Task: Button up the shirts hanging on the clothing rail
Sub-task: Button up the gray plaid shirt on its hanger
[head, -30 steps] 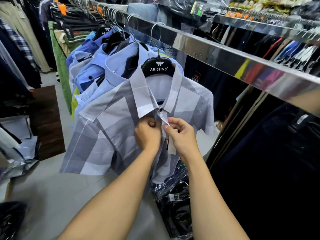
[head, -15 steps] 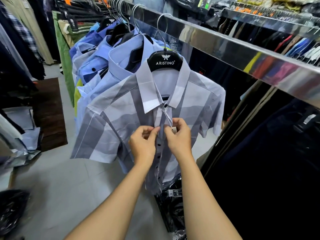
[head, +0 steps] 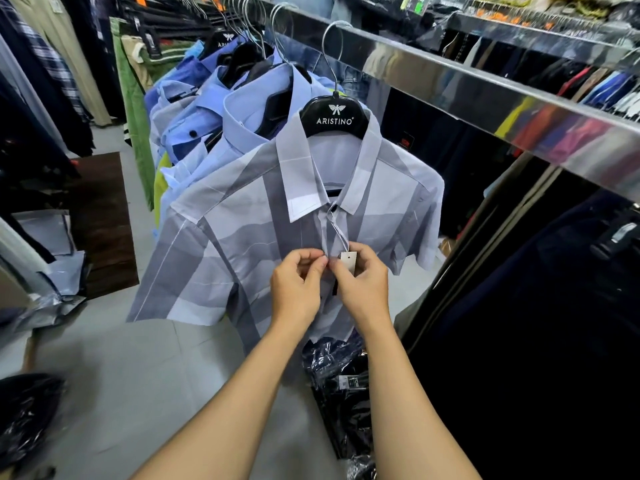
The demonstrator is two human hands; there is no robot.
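1. Shirt first, from the head view: the grey-and-white checked short-sleeved shirt [head: 242,244] hangs at the near end of the chrome clothing rail [head: 485,98], on a black hanger [head: 334,116] printed ARISTINO.
2. My left hand [head: 294,289] has its fingers curled in, thumb and forefinger pinching the left edge of the placket at chest height.
3. My right hand [head: 363,282] is curled the same way, fingertips pinching the opposite edge, so the two sets of fingertips almost touch over the front opening.
4. A small white price tag [head: 348,261] on a thin string from the collar lies against my right fingers; I cannot tell whether I am gripping it.
5. Whether a button sits between my fingertips is hidden.
6. Behind the checked shirt, several blue shirts [head: 221,109] hang on the same rail.
7. Below my wrists, dark garments in clear plastic bags [head: 339,386] lie on the grey floor [head: 138,375].
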